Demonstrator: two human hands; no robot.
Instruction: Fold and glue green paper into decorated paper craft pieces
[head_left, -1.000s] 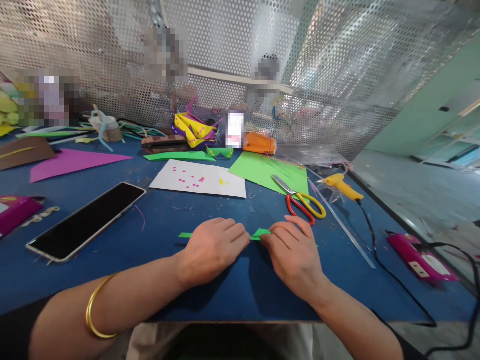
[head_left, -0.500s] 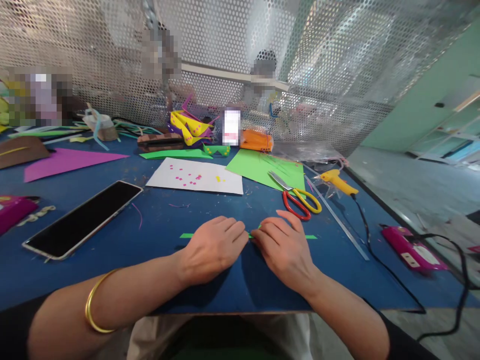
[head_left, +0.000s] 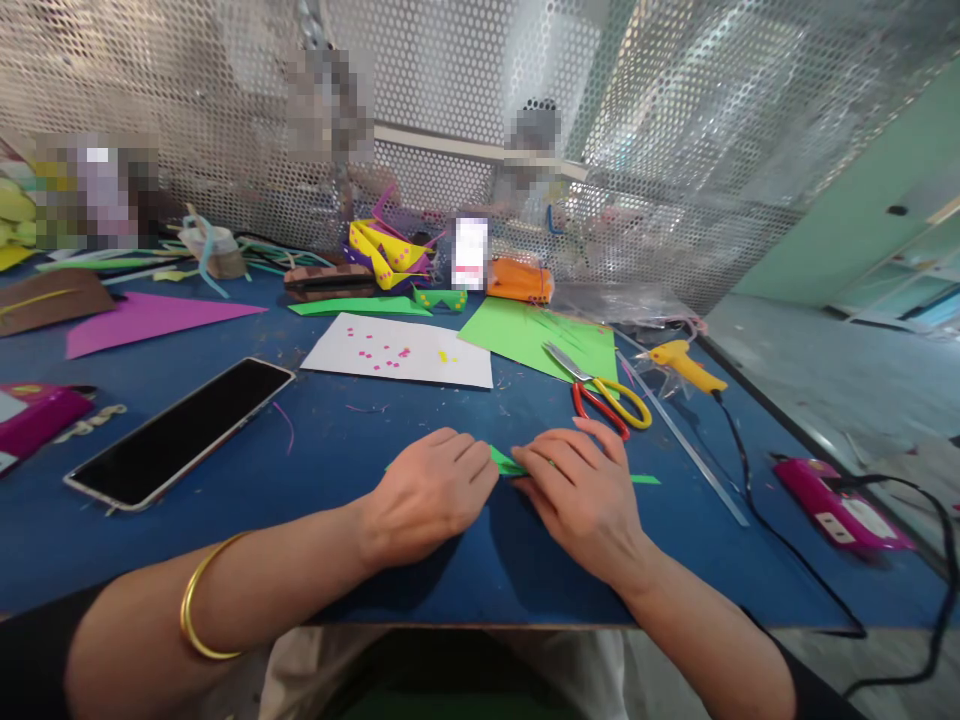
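Observation:
Low over the blue table, both my hands close on a green paper strip (head_left: 507,461). My left hand (head_left: 431,495) grips it from the left, with its fingers curled and the fingertips hidden. From the other side my right hand (head_left: 581,495) pinches the strip, thumb below and fingers above. A short stretch of folded or twisted green paper shows between the two hands. The strip's right end sticks out beyond my right hand, and only a sliver peeks out at the left. A white sheet (head_left: 352,345) with small pink and yellow pieces lies ahead of my hands.
Red-and-yellow-handled scissors (head_left: 596,390) rest partly on a light green sheet (head_left: 510,330). To the right are a clear strip (head_left: 690,450), a yellow glue gun (head_left: 686,365) and a corded pink power strip (head_left: 840,505). A phone (head_left: 180,430) lies left. Perforated metal (head_left: 450,90) stands behind.
My hands have drawn slightly apart, and more green paper shows between them. The strip's left end has mostly slipped behind my left hand. The whole view has shifted slightly.

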